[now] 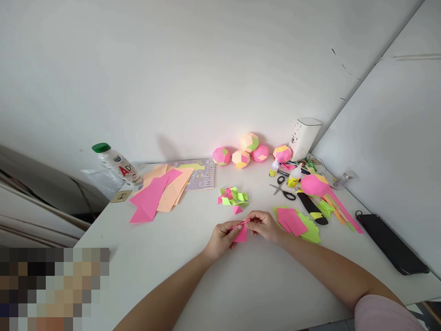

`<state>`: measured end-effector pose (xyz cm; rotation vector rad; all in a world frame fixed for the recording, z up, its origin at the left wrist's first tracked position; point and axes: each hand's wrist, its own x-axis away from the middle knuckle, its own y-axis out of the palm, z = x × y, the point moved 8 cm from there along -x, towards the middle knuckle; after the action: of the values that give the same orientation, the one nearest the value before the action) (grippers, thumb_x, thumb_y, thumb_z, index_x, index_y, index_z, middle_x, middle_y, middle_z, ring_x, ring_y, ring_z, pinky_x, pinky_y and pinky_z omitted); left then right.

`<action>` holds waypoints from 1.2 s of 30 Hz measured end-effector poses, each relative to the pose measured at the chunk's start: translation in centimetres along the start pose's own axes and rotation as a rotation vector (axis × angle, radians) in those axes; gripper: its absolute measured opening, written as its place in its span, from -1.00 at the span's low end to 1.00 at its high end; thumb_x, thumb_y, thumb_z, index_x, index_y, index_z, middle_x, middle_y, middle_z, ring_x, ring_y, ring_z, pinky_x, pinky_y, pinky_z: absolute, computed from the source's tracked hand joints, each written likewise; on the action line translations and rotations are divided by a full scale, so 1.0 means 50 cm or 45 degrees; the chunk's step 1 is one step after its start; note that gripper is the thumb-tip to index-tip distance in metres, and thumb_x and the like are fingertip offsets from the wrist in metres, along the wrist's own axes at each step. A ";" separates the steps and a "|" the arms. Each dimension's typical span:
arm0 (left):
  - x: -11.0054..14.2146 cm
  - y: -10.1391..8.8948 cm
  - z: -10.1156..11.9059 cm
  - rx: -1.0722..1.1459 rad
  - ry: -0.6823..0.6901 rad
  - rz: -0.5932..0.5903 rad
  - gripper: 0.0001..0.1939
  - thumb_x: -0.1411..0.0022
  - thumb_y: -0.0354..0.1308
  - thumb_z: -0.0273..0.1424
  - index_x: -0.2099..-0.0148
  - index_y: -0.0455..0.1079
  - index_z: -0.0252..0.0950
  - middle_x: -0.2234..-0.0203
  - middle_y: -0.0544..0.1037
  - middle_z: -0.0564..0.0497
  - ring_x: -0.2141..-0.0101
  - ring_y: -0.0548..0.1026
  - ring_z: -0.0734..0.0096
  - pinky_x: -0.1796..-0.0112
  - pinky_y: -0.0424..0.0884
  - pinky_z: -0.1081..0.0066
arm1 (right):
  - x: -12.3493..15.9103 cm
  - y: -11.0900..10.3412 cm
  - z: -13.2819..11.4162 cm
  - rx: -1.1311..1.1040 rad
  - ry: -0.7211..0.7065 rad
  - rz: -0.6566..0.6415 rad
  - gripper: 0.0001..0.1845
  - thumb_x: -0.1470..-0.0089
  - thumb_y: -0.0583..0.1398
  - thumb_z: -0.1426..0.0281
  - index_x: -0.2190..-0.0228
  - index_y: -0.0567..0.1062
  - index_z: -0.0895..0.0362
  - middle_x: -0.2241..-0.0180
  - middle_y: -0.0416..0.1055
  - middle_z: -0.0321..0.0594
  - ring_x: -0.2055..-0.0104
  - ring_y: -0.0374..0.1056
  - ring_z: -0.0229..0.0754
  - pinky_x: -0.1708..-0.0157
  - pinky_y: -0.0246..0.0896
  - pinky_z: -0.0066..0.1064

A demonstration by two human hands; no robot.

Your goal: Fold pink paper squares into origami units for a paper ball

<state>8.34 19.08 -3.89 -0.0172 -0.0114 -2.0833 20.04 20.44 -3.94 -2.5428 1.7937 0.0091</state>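
Both my hands meet over the middle of the white table [165,271], pinching one small pink paper square [240,234]. My left hand [222,239] grips its left side with closed fingers. My right hand [264,226] pinches its upper right edge, which is folded up. Just beyond lies a small pile of folded pink and green paper pieces [233,196], with one pink piece [237,209] nearest my fingers. A stack of pink and green paper squares [296,223] lies to the right of my right hand.
Pink and orange sheets [161,193] lie at the left beside a plastic bottle [117,166]. Several paper balls [251,151] stand along the wall. Scissors [283,189], glue bottles [293,176], a black-yellow cutter [312,209], a white box [305,137] and a black phone [391,241] sit at the right.
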 end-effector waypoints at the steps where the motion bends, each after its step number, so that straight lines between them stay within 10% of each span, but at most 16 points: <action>1: 0.000 0.001 0.002 -0.004 0.002 -0.002 -0.61 -0.19 0.01 -0.19 0.09 0.44 -0.33 0.61 0.39 0.05 0.71 0.18 0.65 0.69 0.13 0.57 | 0.000 0.000 -0.001 0.002 0.001 0.003 -0.72 0.08 0.25 0.22 0.43 0.45 0.20 0.64 0.29 -0.36 0.61 0.23 -0.36 0.63 0.12 -0.53; 28: -0.002 -0.011 -0.009 0.069 -0.104 0.039 -0.60 -0.16 0.04 -0.15 0.15 0.46 -0.36 0.79 0.25 0.15 0.74 0.16 0.61 0.66 0.11 0.55 | -0.005 -0.028 -0.002 -0.283 0.007 0.186 -0.75 0.03 0.20 0.23 0.51 0.31 0.14 0.60 0.31 -0.37 0.65 0.19 -0.37 0.66 0.06 -0.53; 36: -0.004 -0.008 -0.019 0.118 -0.160 0.026 -0.57 -0.10 0.09 -0.12 0.20 0.45 -0.41 0.70 0.34 0.10 0.72 0.22 0.61 0.68 0.16 0.55 | 0.005 0.011 -0.008 -0.020 0.008 -0.031 -0.74 0.02 0.20 0.22 0.40 0.34 0.16 0.61 0.27 -0.39 0.60 0.22 -0.36 0.59 0.14 -0.52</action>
<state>8.09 19.41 -4.85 -0.0914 -0.1833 -2.0560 19.61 20.04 -3.58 -2.5779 1.7717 0.0150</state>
